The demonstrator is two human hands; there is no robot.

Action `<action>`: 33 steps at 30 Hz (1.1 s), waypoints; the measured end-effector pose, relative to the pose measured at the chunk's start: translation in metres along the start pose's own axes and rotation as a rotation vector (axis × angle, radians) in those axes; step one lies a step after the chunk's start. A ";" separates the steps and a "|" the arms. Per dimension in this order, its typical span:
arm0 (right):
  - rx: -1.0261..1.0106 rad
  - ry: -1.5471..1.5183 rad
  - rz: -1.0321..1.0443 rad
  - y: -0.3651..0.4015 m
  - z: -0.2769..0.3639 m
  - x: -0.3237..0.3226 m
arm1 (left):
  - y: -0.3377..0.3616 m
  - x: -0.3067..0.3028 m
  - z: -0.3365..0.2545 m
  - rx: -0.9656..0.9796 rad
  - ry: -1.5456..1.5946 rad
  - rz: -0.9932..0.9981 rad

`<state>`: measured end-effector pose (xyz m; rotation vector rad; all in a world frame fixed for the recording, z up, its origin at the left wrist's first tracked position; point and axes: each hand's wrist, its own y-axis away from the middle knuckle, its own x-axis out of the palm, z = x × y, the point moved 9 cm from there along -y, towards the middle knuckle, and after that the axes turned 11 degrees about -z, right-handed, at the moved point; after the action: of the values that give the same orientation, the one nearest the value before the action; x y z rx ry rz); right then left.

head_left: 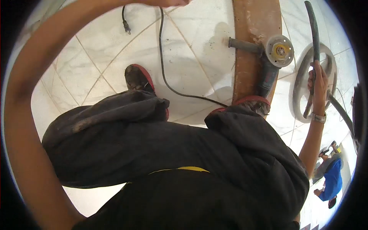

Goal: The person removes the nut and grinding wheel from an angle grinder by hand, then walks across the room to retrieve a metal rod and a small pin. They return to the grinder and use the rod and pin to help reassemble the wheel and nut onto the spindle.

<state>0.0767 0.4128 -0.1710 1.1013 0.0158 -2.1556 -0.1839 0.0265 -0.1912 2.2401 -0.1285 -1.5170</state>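
My right hand [319, 80] is closed around a long dark tube [313, 30], with a thin dark end sticking out below the grip. Behind that hand is a grey spoked ring, like a wheel [299, 82]. Only part of my left hand [172, 3] shows at the top edge, close to a black power cord [161, 50]; its fingers are cut off by the frame. An angle grinder [267, 76] with a pale disc [271, 53] facing up and a side handle lies on a brown wooden board [247, 82]. The cord runs toward my right shoe.
A plug [126, 27] lies on the white tiled floor [103, 50]. My shoes [138, 78] rest on the floor and at the board. Another dark hose [341, 111] runs along the right. A person in a blue shirt [332, 180] is at the lower right.
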 end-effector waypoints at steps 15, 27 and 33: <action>-0.122 0.134 0.488 0.113 0.113 0.102 | 0.542 0.154 0.037 -1.408 0.151 -0.633; -0.796 0.872 0.562 0.033 0.177 0.137 | 0.589 0.513 -0.293 -2.288 0.594 -0.782; -0.980 1.006 0.475 0.119 0.272 0.193 | 0.633 0.606 -0.277 -1.976 0.462 -0.385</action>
<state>-0.1198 0.1263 -0.1010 1.2371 1.0220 -0.7803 0.4084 -0.6506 -0.3770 0.7808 1.3309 -0.4409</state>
